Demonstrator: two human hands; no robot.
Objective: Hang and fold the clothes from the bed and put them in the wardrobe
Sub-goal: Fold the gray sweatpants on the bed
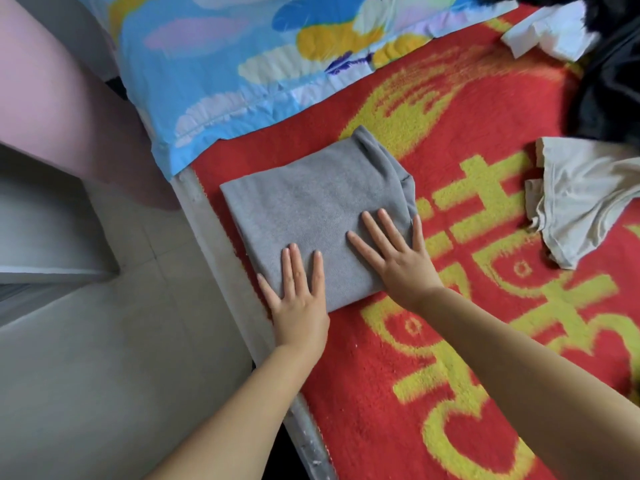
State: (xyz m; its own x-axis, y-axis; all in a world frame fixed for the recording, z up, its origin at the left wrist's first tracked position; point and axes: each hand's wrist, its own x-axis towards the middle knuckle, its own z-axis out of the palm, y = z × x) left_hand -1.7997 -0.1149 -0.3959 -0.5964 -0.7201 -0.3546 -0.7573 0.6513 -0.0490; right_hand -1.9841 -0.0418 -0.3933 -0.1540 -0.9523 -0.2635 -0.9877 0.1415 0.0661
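— So, where's the grey garment?
— Folded on the bed's red blanket, below the pillow. Left hand and right hand press it, fingers flat.
— Nearby?
— Beige cloth, black clothes.

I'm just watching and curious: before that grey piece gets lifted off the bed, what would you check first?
1. Grey garment folded into a compact rectangle: ok.
2. Left hand flat on its near edge: ok.
3. Right hand flat on its right side: ok.
4. Garment fully on the red blanket, not hanging over the bed edge: ok.
5. All clothes done: not ok; a beige garment and black clothes lie unfolded.
6. Wardrobe ready: cannot tell, not in view.
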